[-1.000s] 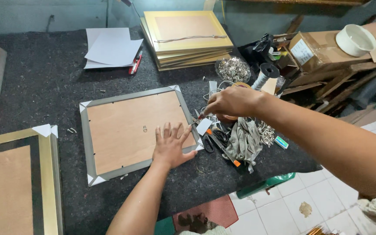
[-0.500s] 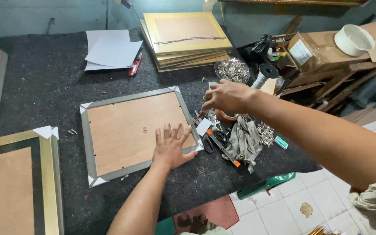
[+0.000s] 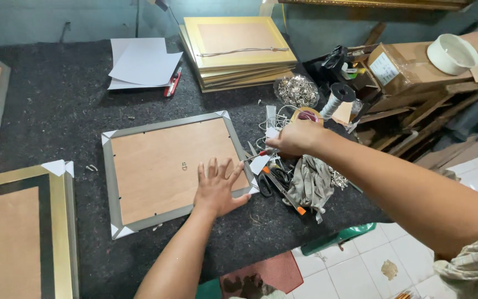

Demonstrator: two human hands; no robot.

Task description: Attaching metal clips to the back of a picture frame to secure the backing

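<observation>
Left hand [image 3: 215,188] lies flat, fingers spread, on the wooden back of the silver frame [image 3: 175,170], pressing near its right edge. Right hand [image 3: 294,137] reaches just past that edge, fingers closed around a small tool; its red-tipped end shows below the knuckles, kind unclear. Step in hand, by my reading: fetching a tool while pinning the frame face-down. Next move calls for bringing the tool back over the backing board without letting the frame slide. Grey rag [image 3: 312,184] and scissors [image 3: 269,181] lie just below the right hand, hardware dish [image 3: 296,90] beyond it.
</observation>
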